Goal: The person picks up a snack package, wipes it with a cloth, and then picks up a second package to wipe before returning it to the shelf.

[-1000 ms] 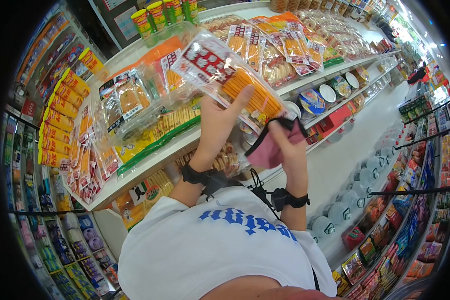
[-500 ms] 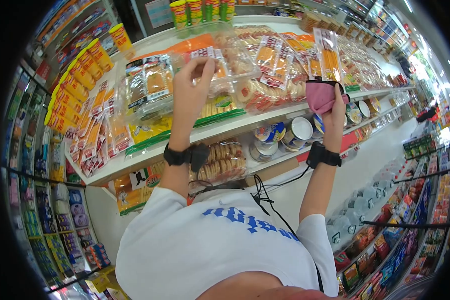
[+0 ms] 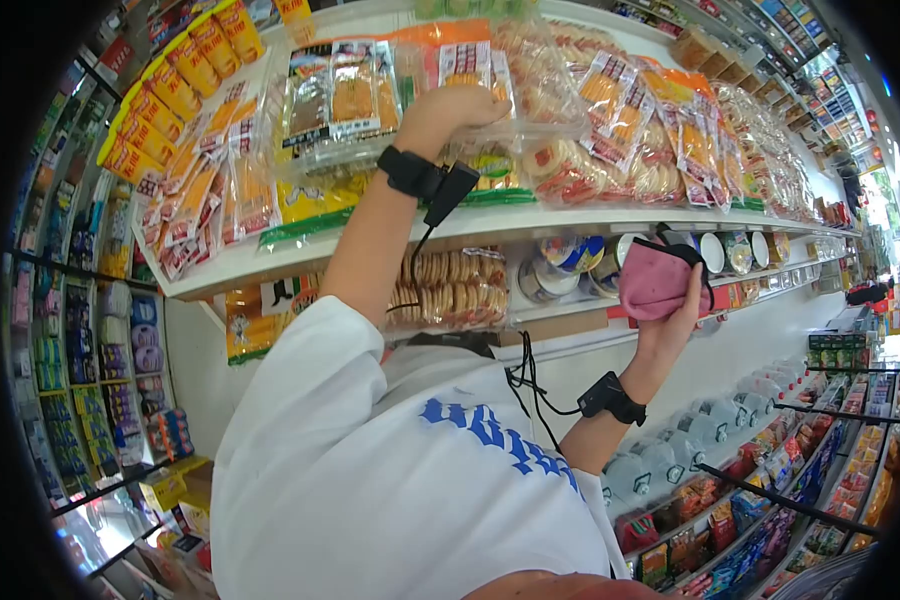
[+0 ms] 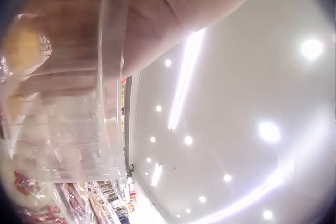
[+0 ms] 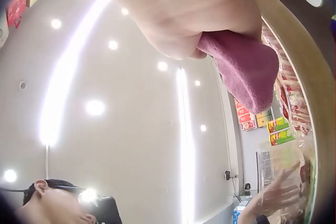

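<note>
My left hand (image 3: pixel 455 105) is raised to the top shelf (image 3: pixel 530 222) and grips a clear snack packet (image 3: pixel 465 65) with a red-and-white label, among other packets. Its fingertips are hidden between the bags. In the left wrist view the palm (image 4: pixel 199 3) lies against clear plastic wrapping (image 4: pixel 68 129). My right hand (image 3: pixel 670 320) is lower, in front of the second shelf, and holds a bunched pink cloth (image 3: pixel 653 285) with a black strap. The right wrist view shows that cloth (image 5: pixel 247 66) sticking out of the hand (image 5: pixel 184 8).
Round biscuit packs (image 3: pixel 450 290) and lidded bowls (image 3: pixel 560 270) fill the second shelf. Yellow tubes (image 3: pixel 170 95) line the upper left. Large water bottles (image 3: pixel 690 440) stand on the floor to the right, beside a low rack of snack bags (image 3: pixel 770 480). The white aisle floor runs between them.
My left hand rose from chest height with the packet and now reaches into the top shelf. My right hand lifted the pink cloth, then came down to the second shelf.
</note>
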The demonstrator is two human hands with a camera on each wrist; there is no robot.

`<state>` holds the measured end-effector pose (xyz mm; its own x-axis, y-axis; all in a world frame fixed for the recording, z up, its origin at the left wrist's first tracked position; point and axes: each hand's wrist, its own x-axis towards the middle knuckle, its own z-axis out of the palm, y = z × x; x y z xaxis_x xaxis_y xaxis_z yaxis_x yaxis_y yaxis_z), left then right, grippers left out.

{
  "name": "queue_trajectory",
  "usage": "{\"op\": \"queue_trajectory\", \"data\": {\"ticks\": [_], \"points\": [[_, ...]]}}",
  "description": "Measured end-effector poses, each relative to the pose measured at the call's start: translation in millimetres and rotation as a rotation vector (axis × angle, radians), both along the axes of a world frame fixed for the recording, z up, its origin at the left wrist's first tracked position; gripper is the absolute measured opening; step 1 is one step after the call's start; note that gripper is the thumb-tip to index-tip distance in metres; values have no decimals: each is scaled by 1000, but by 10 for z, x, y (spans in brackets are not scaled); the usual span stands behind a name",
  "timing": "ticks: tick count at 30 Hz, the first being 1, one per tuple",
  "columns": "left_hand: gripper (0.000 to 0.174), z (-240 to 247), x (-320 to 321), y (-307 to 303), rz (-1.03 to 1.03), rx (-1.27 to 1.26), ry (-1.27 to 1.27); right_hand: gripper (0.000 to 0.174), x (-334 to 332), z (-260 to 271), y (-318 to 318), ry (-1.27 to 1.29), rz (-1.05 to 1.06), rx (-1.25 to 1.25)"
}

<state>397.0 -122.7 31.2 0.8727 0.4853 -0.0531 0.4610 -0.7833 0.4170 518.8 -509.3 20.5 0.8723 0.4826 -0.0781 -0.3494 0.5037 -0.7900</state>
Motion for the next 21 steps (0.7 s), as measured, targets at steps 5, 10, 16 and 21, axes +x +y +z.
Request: {"op": "queue_trajectory", "data": {"ticks": [5, 10, 16, 21], "points": [[56, 106, -54, -92, 183, 47, -35, 44, -100, 20, -21, 1, -75, -25], [32, 84, -170, -156, 202, 179, -298, 38, -147, 26, 20, 12, -58, 14], [28, 286, -161, -224, 478, 473, -593, 38, -326, 151, -31, 24, -33, 16], [35, 852, -297, -995, 305, 81, -1230, 43, -455, 224, -80, -21, -21, 70]]}}
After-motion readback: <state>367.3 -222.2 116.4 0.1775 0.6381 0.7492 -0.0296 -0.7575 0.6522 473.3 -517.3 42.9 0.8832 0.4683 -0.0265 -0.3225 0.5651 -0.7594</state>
